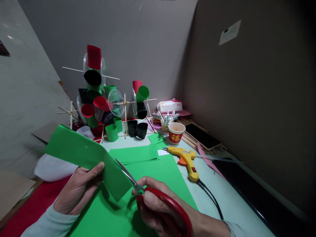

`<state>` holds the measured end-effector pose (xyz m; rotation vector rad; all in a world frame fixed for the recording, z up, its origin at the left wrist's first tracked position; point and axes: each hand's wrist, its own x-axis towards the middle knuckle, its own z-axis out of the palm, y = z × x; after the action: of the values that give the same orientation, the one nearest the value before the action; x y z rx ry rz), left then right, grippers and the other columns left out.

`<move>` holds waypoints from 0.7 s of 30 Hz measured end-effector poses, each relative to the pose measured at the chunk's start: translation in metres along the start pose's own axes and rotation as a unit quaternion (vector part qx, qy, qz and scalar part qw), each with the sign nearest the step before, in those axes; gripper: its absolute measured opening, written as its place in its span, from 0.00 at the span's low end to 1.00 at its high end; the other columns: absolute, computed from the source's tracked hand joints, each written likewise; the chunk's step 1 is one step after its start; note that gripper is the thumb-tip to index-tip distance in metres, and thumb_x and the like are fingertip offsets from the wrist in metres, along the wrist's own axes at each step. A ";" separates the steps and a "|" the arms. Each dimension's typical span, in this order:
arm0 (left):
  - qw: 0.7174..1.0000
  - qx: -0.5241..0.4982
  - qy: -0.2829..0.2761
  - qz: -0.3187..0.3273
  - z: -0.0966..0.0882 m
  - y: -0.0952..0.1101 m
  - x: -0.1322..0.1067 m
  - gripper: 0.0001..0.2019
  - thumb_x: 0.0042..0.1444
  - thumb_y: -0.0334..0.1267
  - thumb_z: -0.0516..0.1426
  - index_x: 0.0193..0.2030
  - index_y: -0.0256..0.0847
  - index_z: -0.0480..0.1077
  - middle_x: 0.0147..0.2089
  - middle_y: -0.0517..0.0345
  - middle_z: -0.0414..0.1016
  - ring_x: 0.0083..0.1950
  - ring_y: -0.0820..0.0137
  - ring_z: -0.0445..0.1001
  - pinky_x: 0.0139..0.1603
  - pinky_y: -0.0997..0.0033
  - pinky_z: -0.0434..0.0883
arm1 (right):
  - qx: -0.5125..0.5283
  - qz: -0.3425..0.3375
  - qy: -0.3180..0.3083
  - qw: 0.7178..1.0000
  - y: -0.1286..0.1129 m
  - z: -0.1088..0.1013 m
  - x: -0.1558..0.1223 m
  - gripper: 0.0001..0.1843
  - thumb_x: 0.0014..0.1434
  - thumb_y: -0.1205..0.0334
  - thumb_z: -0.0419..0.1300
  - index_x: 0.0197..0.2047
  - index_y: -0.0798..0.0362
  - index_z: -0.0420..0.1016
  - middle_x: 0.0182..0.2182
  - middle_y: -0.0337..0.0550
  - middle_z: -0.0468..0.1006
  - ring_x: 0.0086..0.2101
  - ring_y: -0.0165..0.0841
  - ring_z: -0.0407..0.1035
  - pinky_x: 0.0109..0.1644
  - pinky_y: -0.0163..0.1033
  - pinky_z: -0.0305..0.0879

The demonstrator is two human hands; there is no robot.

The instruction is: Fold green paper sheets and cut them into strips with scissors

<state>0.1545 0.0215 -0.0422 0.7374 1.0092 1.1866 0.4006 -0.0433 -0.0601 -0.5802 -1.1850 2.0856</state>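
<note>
A strip of green paper point(81, 148) is pinched in my left hand point(82, 184), thumb on its front face, and it bends down toward the right. My right hand point(158, 204) grips red-handled scissors point(172, 205), whose blades point up and left along the strip's right edge. Whether the blades are around the paper or only beside it, I cannot tell. Below both hands lies a large green sheet point(170, 177). Cut green pieces point(135, 153) rest on it, farther from me.
A yellow hot glue gun point(185, 156) with a black cord lies on the right. Behind it stand a red and white paper cup point(176, 133) and a cup of markers point(166, 125). A stick frame with coloured paper tubes point(92, 115) stands at the back left. A phone point(202, 135) lies on wooden sticks.
</note>
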 end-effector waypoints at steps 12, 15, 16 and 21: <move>1.000 0.022 0.004 -0.006 0.006 -0.003 -0.003 0.17 0.32 0.28 0.77 0.33 0.36 0.83 0.36 0.47 0.86 0.34 0.52 0.84 0.32 0.63 0.82 | -0.045 0.015 0.022 0.999 -0.004 0.000 0.001 0.41 0.52 0.28 0.67 0.53 0.48 0.57 0.24 0.28 0.69 0.19 0.20 0.58 0.20 0.23 0.52; 1.000 0.022 0.002 -0.008 0.009 -0.005 -0.004 0.18 0.33 0.28 0.76 0.35 0.36 0.84 0.37 0.46 0.86 0.35 0.52 0.84 0.32 0.63 0.82 | -0.024 0.007 0.014 1.000 0.003 -0.004 0.003 0.39 0.55 0.30 0.66 0.55 0.48 0.57 0.26 0.30 0.71 0.22 0.21 0.60 0.22 0.24 0.54; 1.000 0.022 0.000 -0.010 0.010 -0.006 -0.005 0.18 0.34 0.29 0.76 0.35 0.36 0.84 0.37 0.46 0.86 0.35 0.52 0.84 0.32 0.64 0.82 | -0.019 0.006 0.013 1.000 0.006 -0.005 0.004 0.39 0.55 0.30 0.66 0.55 0.48 0.57 0.27 0.31 0.72 0.22 0.21 0.61 0.22 0.24 0.54; 1.000 0.009 -0.012 -0.009 0.011 -0.010 -0.005 0.20 0.31 0.26 0.76 0.37 0.36 0.84 0.36 0.50 0.86 0.37 0.54 0.83 0.35 0.67 0.81 | -0.005 -0.014 0.021 1.000 0.014 -0.006 0.006 0.40 0.55 0.29 0.66 0.56 0.48 0.57 0.25 0.30 0.71 0.21 0.21 0.59 0.21 0.25 0.52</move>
<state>0.1680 0.0143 -0.0452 0.7534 1.0056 1.1512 0.3961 -0.0403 -0.0752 -0.6058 -1.1747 2.0352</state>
